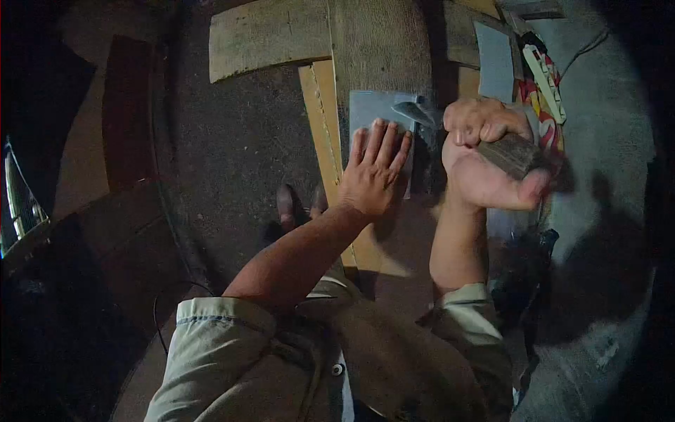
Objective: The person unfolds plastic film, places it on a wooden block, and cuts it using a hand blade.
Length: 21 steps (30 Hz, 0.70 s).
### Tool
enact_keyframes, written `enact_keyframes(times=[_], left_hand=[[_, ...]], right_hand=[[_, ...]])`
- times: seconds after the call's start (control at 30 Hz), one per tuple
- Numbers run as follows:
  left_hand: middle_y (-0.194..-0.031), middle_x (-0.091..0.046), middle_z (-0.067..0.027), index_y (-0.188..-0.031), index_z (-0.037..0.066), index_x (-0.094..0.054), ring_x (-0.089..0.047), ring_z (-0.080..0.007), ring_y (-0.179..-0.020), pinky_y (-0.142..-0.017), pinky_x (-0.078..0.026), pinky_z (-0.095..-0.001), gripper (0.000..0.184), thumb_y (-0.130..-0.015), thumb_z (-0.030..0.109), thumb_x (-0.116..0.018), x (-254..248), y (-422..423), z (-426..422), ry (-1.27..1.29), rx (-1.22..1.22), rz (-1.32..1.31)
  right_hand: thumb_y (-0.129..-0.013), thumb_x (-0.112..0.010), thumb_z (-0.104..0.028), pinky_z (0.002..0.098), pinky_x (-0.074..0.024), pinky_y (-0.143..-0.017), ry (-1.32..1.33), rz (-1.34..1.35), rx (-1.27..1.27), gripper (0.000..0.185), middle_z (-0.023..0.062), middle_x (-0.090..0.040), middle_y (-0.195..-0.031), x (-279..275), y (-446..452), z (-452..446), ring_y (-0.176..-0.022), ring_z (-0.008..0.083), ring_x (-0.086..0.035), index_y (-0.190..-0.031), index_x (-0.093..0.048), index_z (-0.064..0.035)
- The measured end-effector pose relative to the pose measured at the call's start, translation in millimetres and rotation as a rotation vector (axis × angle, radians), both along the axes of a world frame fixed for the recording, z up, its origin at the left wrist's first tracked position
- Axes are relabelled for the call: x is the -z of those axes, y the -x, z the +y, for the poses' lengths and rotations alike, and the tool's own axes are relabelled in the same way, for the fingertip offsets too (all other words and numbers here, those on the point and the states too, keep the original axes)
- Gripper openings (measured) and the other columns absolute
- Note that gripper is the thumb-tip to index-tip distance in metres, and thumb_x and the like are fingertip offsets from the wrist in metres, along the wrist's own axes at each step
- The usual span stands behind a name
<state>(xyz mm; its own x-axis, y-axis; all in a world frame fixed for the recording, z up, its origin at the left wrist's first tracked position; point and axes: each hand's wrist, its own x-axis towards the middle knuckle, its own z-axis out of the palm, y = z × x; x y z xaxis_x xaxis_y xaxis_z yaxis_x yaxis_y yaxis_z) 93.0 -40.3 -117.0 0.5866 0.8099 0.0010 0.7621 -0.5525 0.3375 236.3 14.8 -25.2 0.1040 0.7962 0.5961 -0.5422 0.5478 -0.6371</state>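
My left hand (376,165) lies flat with its fingers spread, pressing on a light grey sheet (365,105). Under that sheet runs a worn wooden board (383,42). To its right, my right hand (492,151) is raised a little and closed around a dark, weathered wooden block (517,155). Between the two hands, near the sheet's upper right corner, shows a curved grey blade-like piece (415,112). Whether it joins the block inside my fist I cannot tell. The right hand is slightly blurred.
Another board (271,39) crosses at the upper left. A second grey sheet (496,63) lies at the upper right, beside a white power strip (545,81) and red and yellow cloth or packaging (552,130). A tan strip (323,105) runs along the board's left edge.
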Motion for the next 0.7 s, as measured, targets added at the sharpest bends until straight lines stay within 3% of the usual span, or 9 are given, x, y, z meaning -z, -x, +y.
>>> enact_keyframes(times=[0.13,0.3,0.43,0.5,0.6,0.7], left_hand=[[-0.150,-0.020,-0.0189,-0.147,0.007,-0.020,-0.017,-0.0367,-0.140,-0.112,-0.010,-0.0530,0.069,-0.087,0.030,-0.046,1.8,-1.2,-1.6,-0.013,0.006,0.043],[-0.148,-0.026,-0.0152,-0.148,0.017,-0.019,-0.024,-0.0340,-0.137,-0.109,-0.015,-0.0546,0.062,-0.091,0.033,-0.041,-6.4,0.5,-7.2,0.073,0.024,0.016],[-0.148,-0.028,-0.0135,-0.145,0.019,-0.025,-0.025,-0.0328,-0.136,-0.105,-0.018,-0.0542,0.058,-0.092,0.035,-0.040,0.1,0.1,-8.0,0.084,0.039,0.017],[-0.142,-0.035,-0.0136,-0.143,0.018,-0.031,-0.030,-0.0325,-0.133,-0.104,-0.020,-0.0535,0.055,-0.091,0.035,-0.041,1.1,2.2,-8.5,0.035,0.061,0.044],[-0.127,-0.046,-0.0137,-0.134,0.015,-0.044,-0.035,-0.0313,-0.128,-0.103,-0.021,-0.0535,0.051,-0.087,0.035,-0.046,3.3,2.9,-8.6,0.062,0.056,0.000],[-0.131,-0.045,-0.0136,-0.131,0.013,-0.047,-0.034,-0.0323,-0.129,-0.103,-0.022,-0.0532,0.051,-0.085,0.036,-0.048,8.3,4.3,-10.6,0.048,0.056,-0.043]], right_hand=[[-0.072,-0.057,-0.072,0.0332,-0.0368,-0.062,0.013,0.008,0.049,0.075,0.0097,-0.047,-0.073,2.1,-6.8,-8.3,-0.066,0.0197,-0.044,-0.085,-0.050,0.0019],[-0.075,-0.050,-0.075,0.0336,-0.0367,-0.062,0.001,-0.037,0.101,0.077,0.0103,-0.047,-0.073,-2.7,-5.4,-14.0,-0.065,0.0198,-0.044,-0.086,-0.049,0.0009],[-0.073,-0.052,-0.077,0.0340,-0.0369,-0.064,0.004,0.054,0.060,0.077,0.0102,-0.048,-0.074,-6.9,16.4,-23.0,-0.068,0.0202,-0.045,-0.085,-0.049,-0.0011],[-0.071,-0.054,-0.077,0.0343,-0.0374,-0.066,0.060,0.016,0.048,0.076,0.0101,-0.048,-0.074,-10.3,24.8,-27.9,-0.069,0.0204,-0.045,-0.085,-0.049,-0.0020],[-0.074,-0.046,-0.079,0.0368,-0.0355,-0.063,0.070,-0.007,0.019,0.075,0.0086,-0.045,-0.071,-17.6,43.0,-30.2,-0.063,0.0194,-0.041,-0.081,-0.045,-0.0043],[-0.075,-0.047,-0.076,0.0369,-0.0354,-0.063,0.045,-0.037,0.044,0.073,0.0091,-0.044,-0.072,-13.5,56.4,-26.6,-0.064,0.0204,-0.042,-0.081,-0.045,-0.0033]])
